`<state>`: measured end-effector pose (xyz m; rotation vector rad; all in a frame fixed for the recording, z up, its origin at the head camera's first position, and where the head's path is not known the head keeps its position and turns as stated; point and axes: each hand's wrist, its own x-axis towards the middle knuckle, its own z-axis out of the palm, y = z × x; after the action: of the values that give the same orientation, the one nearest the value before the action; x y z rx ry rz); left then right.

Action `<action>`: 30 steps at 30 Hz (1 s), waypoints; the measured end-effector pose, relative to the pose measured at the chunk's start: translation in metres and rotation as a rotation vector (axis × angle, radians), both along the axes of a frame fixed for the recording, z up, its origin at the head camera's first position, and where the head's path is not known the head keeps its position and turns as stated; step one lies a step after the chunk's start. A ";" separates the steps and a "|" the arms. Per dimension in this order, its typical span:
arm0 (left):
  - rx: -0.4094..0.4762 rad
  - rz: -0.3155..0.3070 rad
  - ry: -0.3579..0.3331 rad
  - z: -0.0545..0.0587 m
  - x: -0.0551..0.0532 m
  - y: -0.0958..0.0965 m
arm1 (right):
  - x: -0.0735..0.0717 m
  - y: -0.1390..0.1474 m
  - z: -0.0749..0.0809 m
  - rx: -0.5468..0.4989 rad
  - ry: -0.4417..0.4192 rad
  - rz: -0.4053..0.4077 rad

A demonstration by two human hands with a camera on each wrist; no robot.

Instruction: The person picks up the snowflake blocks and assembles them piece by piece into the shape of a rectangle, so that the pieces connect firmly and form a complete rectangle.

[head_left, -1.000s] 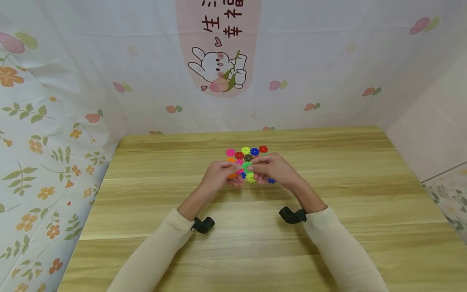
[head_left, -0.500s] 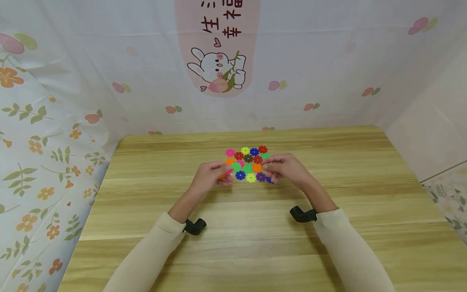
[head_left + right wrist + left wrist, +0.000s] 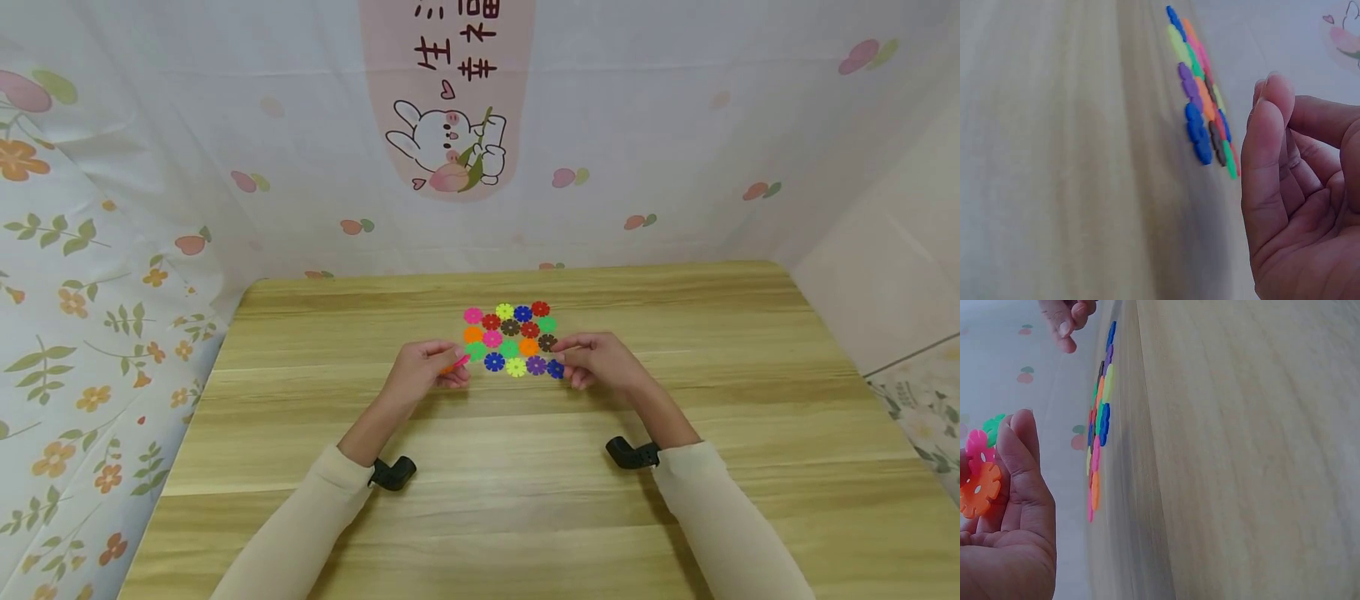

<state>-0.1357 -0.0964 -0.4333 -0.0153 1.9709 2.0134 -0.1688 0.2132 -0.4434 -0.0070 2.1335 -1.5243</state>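
Three joined plastic snowflake discs, an orange one (image 3: 979, 492), a pink one (image 3: 980, 452) and a green one (image 3: 993, 430), are pinched by my left hand (image 3: 422, 372). In the head view the green disc shows past the fingertips. My right hand (image 3: 606, 360) holds nothing; its fingers are loosely bent, with thumb and forefinger slightly apart in the head view. Its fingertips are near a brown disc (image 3: 547, 342) and a blue disc (image 3: 556, 369). These belong to a group of several flat notched discs between the hands, including a purple disc (image 3: 536, 365).
The discs lie in rough rows on a wood-grain table (image 3: 495, 467). Behind it hangs a white printed cloth (image 3: 637, 125), and a floral cloth (image 3: 90, 350) hangs on the left. A black wrist mount (image 3: 632, 453) sits below the right hand.
My right hand has let go of the green disc and moved right, away from the left hand. My left hand has drawn left with the joined discs, uncovering the rows on the table.
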 end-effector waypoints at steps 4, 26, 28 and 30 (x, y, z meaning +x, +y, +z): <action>0.011 -0.002 0.000 -0.001 0.001 0.000 | 0.001 0.000 -0.004 -0.013 -0.014 -0.004; -0.014 -0.017 -0.035 -0.001 0.004 0.005 | 0.003 -0.009 -0.014 0.144 0.018 0.062; -0.011 -0.018 -0.033 -0.002 0.004 0.005 | 0.002 -0.009 -0.015 0.159 0.029 0.082; -0.010 -0.020 -0.032 -0.002 0.004 0.006 | 0.001 -0.009 -0.015 0.170 0.028 0.086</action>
<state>-0.1319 -0.0908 -0.4356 -0.0299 1.9538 1.9794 -0.1675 0.2044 -0.4586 -0.0597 2.2481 -1.2986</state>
